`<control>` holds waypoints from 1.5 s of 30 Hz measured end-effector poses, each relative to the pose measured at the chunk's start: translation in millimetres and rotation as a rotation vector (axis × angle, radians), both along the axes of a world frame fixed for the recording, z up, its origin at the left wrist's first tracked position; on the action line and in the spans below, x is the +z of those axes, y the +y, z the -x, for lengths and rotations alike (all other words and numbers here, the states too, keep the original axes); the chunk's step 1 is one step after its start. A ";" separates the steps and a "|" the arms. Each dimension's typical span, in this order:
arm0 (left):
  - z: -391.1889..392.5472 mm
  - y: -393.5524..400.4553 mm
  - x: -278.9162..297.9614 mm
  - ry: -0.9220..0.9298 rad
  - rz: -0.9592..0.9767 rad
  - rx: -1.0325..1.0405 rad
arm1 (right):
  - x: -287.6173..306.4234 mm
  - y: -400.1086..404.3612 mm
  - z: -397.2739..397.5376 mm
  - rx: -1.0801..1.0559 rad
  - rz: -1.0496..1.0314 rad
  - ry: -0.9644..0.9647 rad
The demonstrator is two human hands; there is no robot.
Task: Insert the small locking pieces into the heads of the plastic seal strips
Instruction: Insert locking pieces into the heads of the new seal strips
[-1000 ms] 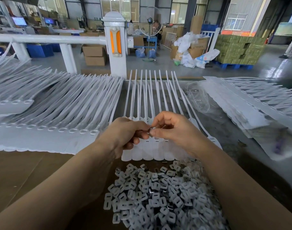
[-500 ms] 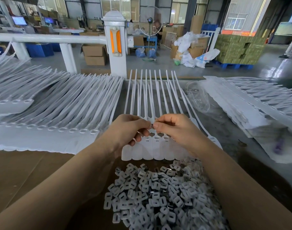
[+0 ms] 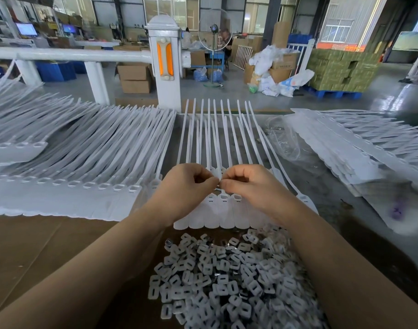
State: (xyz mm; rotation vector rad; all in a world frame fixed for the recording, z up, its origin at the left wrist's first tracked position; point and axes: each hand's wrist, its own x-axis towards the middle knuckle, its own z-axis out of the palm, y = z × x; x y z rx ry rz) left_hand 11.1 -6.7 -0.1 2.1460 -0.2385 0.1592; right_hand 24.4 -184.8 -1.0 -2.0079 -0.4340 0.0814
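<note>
On your left lies a wide fan of white seal strips [image 3: 84, 162]. Your left hand [image 3: 184, 186] curls, fingertips pinched against those of your right hand [image 3: 253, 186] over the heads of the middle strip row [image 3: 217, 210] — what they pinch is too small to tell. The heap of locking pieces [image 3: 222, 281] sits just below, between your forearms

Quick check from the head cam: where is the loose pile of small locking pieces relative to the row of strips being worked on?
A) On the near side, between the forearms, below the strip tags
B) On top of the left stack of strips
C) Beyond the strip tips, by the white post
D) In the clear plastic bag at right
A: the pile of locking pieces lies on the near side of the row of strips, between both forearms.
</note>
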 end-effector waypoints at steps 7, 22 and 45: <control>-3.8 -2.1 -7.8 0.002 -0.042 -0.012 | -5.4 1.6 -4.8 -0.163 0.096 -0.007; -2.8 -2.7 -10.3 0.106 -0.281 0.053 | -4.2 5.1 -0.8 -0.058 0.143 0.068; -2.3 -3.4 -12.2 0.029 -0.340 0.096 | -2.1 4.2 0.9 -0.061 0.159 0.086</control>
